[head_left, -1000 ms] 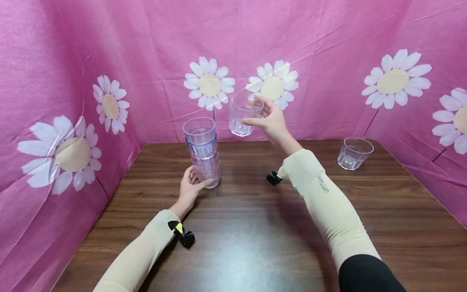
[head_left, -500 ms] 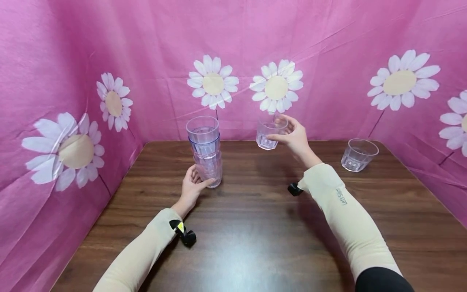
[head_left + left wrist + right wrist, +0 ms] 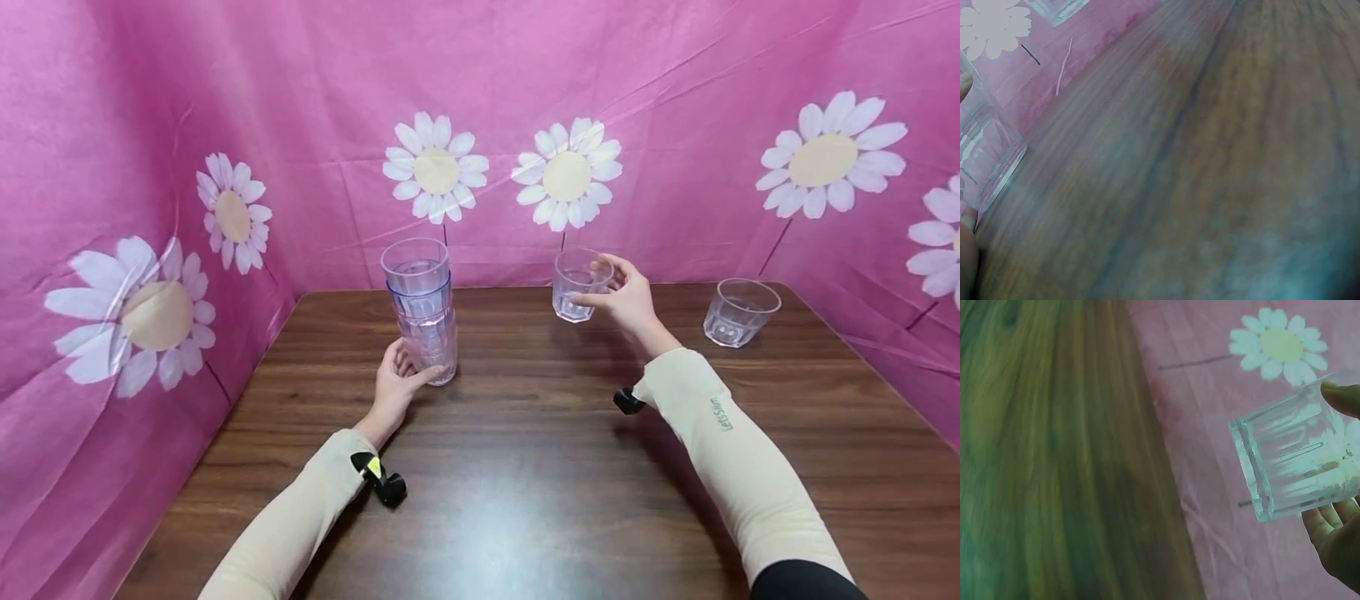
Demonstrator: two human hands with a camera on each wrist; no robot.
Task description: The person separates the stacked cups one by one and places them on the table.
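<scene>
My left hand (image 3: 396, 385) grips the lowest part of a stack of clear cups (image 3: 422, 317) on the left of the table. One cup in the stack has a blue rim, another below it a pinkish one. In the head view, my right hand (image 3: 628, 298) holds a single clear faceted cup (image 3: 573, 287) upright near the table's back edge. The right wrist view shows this cup (image 3: 1291, 456) between thumb and fingers, its base apart from the table. At the edge of the left wrist view, the stack's bottom cup (image 3: 988, 150) stands by my fingers.
Another clear cup (image 3: 738, 315) stands upright at the back right of the wooden table (image 3: 480, 450). Pink cloth (image 3: 480, 67) printed with white daisies rises behind the table and along both sides.
My right hand has carried its cup to the right and lower, away from the stack. My left hand keeps its hold on the stack.
</scene>
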